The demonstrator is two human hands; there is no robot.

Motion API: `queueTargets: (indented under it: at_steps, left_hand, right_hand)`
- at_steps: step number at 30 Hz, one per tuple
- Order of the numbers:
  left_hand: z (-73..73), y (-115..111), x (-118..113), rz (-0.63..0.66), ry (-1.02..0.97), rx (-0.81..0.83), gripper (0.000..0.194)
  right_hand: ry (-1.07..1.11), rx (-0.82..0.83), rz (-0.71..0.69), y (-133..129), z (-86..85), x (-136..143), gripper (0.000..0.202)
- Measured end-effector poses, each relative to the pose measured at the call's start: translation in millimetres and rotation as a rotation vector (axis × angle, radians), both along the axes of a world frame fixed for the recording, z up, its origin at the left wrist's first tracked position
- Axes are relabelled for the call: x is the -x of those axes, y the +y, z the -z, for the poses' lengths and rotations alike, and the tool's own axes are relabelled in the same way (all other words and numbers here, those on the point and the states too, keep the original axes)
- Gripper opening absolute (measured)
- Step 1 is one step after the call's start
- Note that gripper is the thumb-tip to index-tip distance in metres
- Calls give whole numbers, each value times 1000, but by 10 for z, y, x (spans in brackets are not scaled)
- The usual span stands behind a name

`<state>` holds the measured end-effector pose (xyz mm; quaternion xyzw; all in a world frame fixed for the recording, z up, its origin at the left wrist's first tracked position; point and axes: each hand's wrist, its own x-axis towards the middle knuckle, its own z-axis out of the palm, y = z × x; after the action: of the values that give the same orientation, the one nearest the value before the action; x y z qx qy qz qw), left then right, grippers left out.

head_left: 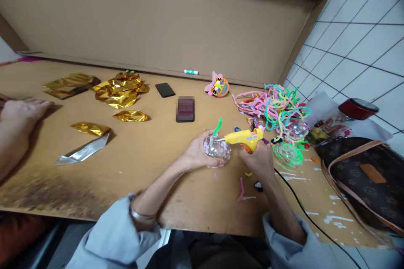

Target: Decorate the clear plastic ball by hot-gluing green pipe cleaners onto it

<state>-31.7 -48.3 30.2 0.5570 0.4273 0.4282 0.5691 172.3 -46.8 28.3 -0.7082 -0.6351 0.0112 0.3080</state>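
My left hand [197, 151] is wrapped round a clear plastic ball [217, 151] that has pinkish-white bits on its surface. A bright green pipe cleaner [217, 127] sticks up from the top of the ball. In my right hand [259, 157] is a yellow glue gun [241, 136], gripped by its handle, with its nozzle at the ball's upper edge. A black cord [303, 206] runs down and right from below that hand. Just right of it sits another clear ball with green strands [288, 154].
Pink, green and yellow pipe cleaners [271, 103] heap at the right, near a handbag [362, 180] and a red-lidded jar [356, 109]. An orange fish-like craft [218, 85], a phone [165, 90] and gold foil [121, 90] lie farther back. Another person's arm [19, 126] rests at left.
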Motion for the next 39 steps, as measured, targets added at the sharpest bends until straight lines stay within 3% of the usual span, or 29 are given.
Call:
queueTargets:
  at_steps: [4, 11, 21, 32, 39]
  left_hand:
    - [-9, 5, -3, 1, 12, -27, 74]
    - [-104, 7, -13, -19, -147, 106, 79]
    - [88, 33, 18, 25, -54, 12, 81]
    - [-43, 5, -9, 32, -126, 74, 77]
    - [77, 38, 30, 43, -8, 2, 82]
  right_hand:
    - [-4, -21, -35, -7, 5, -3, 24]
    - [17, -11, -25, -19, 5, 31, 26]
    - [13, -15, -15, 9, 13, 15, 26]
    - [23, -12, -49, 2, 19, -8, 24]
    - [23, 5, -31, 9, 14, -11, 26]
